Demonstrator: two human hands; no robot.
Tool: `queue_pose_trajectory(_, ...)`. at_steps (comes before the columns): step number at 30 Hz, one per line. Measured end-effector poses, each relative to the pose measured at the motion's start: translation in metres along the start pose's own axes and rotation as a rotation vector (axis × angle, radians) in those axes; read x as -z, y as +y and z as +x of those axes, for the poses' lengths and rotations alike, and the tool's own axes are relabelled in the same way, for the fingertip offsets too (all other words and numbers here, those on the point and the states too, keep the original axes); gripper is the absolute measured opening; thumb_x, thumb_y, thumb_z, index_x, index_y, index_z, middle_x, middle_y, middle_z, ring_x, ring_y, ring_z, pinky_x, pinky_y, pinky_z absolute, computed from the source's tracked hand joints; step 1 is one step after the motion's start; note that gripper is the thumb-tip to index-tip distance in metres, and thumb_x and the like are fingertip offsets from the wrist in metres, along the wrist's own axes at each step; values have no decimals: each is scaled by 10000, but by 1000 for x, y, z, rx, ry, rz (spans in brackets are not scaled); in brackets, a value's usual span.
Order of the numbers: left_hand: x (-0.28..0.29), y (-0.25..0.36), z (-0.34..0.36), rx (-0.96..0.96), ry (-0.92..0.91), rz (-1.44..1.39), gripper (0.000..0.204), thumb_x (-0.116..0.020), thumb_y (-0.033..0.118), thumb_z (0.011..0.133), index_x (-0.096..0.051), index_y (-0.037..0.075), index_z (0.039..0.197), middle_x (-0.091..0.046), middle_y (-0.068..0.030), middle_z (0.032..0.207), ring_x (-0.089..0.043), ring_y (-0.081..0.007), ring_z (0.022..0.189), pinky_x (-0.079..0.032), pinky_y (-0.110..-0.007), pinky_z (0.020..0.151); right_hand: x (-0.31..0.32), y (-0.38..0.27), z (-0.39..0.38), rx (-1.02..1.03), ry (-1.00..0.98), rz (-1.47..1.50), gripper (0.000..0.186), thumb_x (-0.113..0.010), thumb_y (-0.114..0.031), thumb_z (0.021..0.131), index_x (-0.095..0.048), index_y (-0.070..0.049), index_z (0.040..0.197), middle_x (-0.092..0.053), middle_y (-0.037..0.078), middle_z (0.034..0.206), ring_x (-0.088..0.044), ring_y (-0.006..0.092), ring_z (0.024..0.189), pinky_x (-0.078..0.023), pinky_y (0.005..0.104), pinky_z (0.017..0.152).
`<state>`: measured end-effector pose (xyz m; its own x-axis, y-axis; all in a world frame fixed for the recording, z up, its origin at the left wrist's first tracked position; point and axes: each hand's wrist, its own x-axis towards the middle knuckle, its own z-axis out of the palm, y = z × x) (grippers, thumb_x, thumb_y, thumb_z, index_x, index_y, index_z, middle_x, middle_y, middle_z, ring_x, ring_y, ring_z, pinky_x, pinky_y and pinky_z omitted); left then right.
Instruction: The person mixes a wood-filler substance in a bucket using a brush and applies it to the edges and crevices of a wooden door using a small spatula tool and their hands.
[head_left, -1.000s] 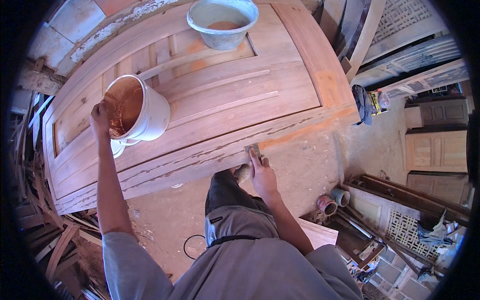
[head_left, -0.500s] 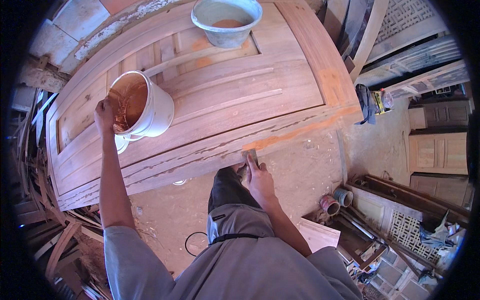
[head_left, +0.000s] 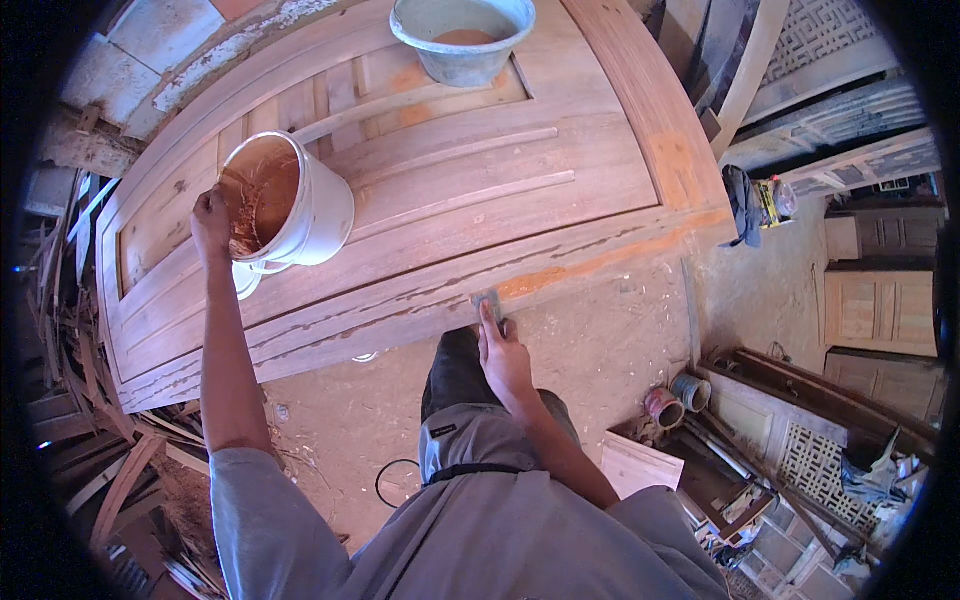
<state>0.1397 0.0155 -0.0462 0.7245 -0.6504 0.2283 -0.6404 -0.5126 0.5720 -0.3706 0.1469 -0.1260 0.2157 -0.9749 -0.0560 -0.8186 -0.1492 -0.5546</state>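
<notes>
Dusty floor (head_left: 610, 350) borders a left-to-right door (head_left: 480, 225), at whose near edge the right hand (head_left: 506, 362) pinches a scraper (head_left: 487, 300), the left hand (head_left: 210, 222) a bucket (head_left: 325, 215) rim.

Worn on the person's head, the left fisheye camera looks steeply down and forward over the grey shirt (head_left: 490, 540) to the nearby wooden door panel (head_left: 430, 220) and the floor (head_left: 610, 330), straight edges bowing toward its round dark rim.

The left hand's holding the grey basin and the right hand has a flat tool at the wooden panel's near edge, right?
Not quite: the head view shows the left hand holding the white bucket, not the grey basin. The rest stands.
</notes>
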Motion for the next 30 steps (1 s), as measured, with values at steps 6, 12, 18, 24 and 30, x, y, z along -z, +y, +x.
queue_pose_trajectory(6,-1,-1,-2,29,-14,-6,475,-528,427,949,-675,-11,1059,-689,-190,840,-671,-313,820,-487,-423,753,7,-3,2,58,-52,35,562,-523,-215,974,-332,-245,1501,-575,266,980,-626,415,616,-534,495,521)
queue_pose_trajectory(12,-2,-9,4,16,21,-2,482,-530,434,941,-674,-6,1076,-694,-233,955,-674,-361,911,-492,-437,803,10,-8,-5,11,-146,-42,531,-534,-228,967,-379,-218,1475,-581,254,1003,-637,410,632,-551,490,542)
queue_pose_trajectory(18,-4,-3,2,14,6,15,464,-528,429,941,-678,14,1083,-685,-251,1003,-663,-400,956,-495,-451,823,49,-26,25,185,-405,-170,465,-547,-259,954,-465,-228,1411,-596,207,1030,-656,382,640,-560,460,538)
queue_pose_trajectory(24,1,-6,-3,-2,24,43,466,-512,436,946,-683,27,1089,-693,-240,966,-667,-395,949,-497,-449,824,93,-20,96,337,-728,-280,303,-452,-336,1002,-638,-175,1179,-654,186,864,-679,364,821,-559,489,706)
queue_pose_trajectory(30,0,4,-6,55,-5,1,482,-515,435,943,-678,11,1102,-692,-242,978,-669,-387,968,-495,-437,850,132,29,120,550,-644,-431,291,-506,-273,940,-648,-224,1189,-667,178,945,-683,352,846,-555,490,752)
